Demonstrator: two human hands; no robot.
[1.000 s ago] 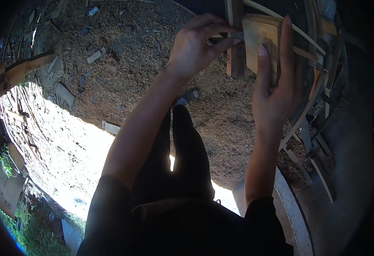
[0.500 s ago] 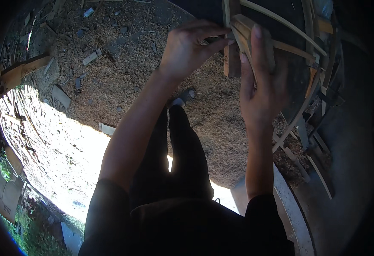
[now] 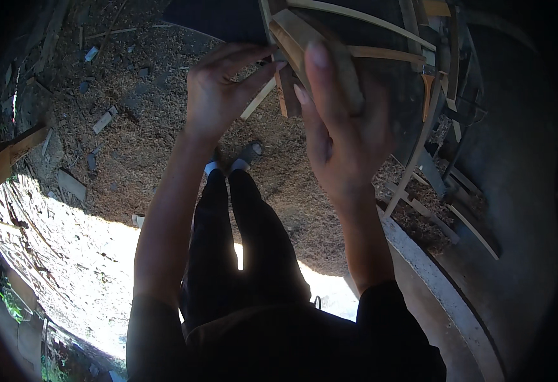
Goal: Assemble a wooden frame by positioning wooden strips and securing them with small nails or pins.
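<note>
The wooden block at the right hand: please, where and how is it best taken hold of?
Probably the lower part of the wooden block, across its long sides, coming from the lower right. It slants up and left, its upper end close to the left hand in this view; the right hand meets the lower part.

The block [image 3: 297,30] looks like bare wood, smooth and matt; the slats [image 3: 387,55] to its right are matt wood. The ground [image 3: 279,169] looks rough and flaky; the near trousers [image 3: 263,235] are matt cloth.
</note>
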